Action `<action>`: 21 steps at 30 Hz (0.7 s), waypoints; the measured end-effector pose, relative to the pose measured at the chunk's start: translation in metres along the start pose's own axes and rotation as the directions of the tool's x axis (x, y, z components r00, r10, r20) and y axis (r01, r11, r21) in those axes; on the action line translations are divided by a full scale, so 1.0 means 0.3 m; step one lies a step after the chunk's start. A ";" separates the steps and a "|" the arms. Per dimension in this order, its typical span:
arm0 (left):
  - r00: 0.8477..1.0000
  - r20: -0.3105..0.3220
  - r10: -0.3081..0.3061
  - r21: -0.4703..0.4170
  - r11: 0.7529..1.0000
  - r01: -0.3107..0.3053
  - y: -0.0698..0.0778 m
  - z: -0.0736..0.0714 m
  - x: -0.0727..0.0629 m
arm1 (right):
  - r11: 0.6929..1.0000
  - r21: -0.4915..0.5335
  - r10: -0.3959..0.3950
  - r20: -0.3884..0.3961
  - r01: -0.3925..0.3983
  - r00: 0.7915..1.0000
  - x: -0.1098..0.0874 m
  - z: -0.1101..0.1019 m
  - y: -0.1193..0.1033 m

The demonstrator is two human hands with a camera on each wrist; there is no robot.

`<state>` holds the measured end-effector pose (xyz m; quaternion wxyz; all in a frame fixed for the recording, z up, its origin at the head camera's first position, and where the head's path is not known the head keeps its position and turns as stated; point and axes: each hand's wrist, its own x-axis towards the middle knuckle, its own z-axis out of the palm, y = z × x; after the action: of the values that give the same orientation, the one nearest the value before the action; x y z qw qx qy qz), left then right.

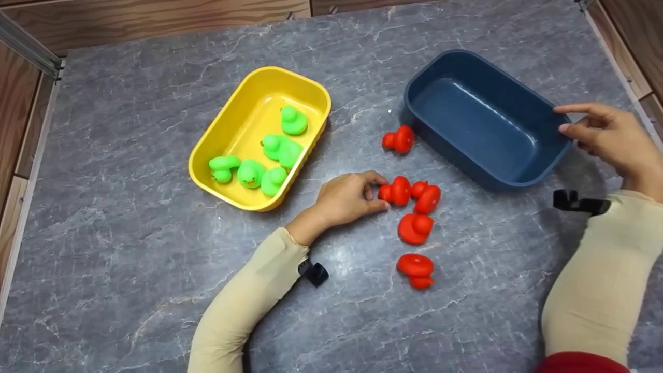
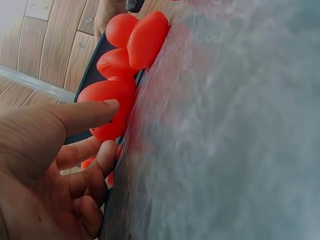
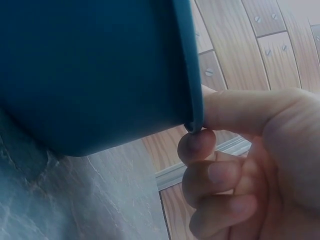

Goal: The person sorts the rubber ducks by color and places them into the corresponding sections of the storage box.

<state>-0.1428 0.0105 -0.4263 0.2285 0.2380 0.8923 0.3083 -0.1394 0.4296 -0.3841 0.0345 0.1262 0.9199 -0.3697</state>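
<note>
My left hand (image 1: pixel 348 198) is at a red rubber duck (image 1: pixel 399 190) lying on the table, its thumb and fingers curled round the duck's head. In the left wrist view the thumb (image 2: pixel 92 116) overlaps the red duck, with the other fingers bent below it. My right hand (image 1: pixel 614 135) pinches the rim of a dark blue bin (image 1: pixel 466 150) at its right end. From the right wrist, the thumb shows on one side of the rim (image 3: pixel 192 75) and a bent finger right under its edge.
More red ducks lie close by: one (image 1: pixel 426 198) beside the held one, two (image 1: pixel 414 229) nearer me, and one (image 1: pixel 399 140) by the blue bin. A yellow bin (image 1: pixel 233 116) on the left contains several green ducks (image 1: pixel 282 150). Wooden panels (image 1: pixel 155 23) border the grey table (image 1: pixel 129 248).
</note>
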 end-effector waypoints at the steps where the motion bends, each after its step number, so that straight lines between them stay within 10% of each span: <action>1: 1.000 -0.003 0.000 -0.001 1.000 0.000 0.000 0.000 -0.001 | 1.000 0.004 -0.001 0.001 0.001 1.000 0.000 0.000 0.000; 21: 0.996 -0.083 0.028 -0.038 0.999 -0.031 -0.007 0.013 -0.016 | 1.000 -0.015 0.025 0.014 -0.025 1.000 0.008 0.007 -0.007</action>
<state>-0.1375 0.0079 -0.4293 0.1915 0.2338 0.8911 0.3384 -0.1422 0.4272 -0.3845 0.0469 0.1349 0.9207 -0.3632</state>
